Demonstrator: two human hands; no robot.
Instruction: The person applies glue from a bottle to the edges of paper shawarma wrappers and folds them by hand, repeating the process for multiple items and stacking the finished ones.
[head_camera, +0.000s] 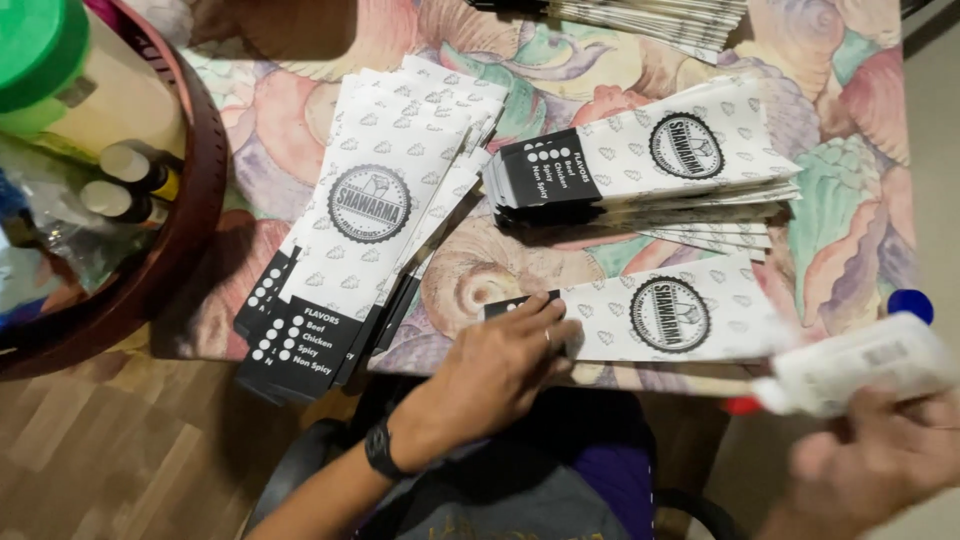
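Nearest the camera, right hand (870, 465) at the lower right corner, badly motion-blurred and partly cut off by the frame edge; fingers curled around a white plastic squeeze bottle with a red nozzle (850, 370), also smeared, a blue round shape just above it that cannot be identified. Left hand (500, 365), black watch at the wrist, lies palm down with fingers spread narrow and flat, pressing the dark printed end of a single white paper sleeve with a round black emblem (670, 318); that sleeve lies flat at the near edge of the table, its black end mostly hidden under the fingers. Just behind it, a fanned stack of the same white sleeves (650, 165), lower layers only visible as edges. To the left, a second loose pile of sleeves (370, 210) overhanging the table edge. All rest on a floral patterned tablecloth (850, 240). Far left, a dark round basket (190, 200) holding a green-capped container (40, 45), contents crowded and partly out of frame.
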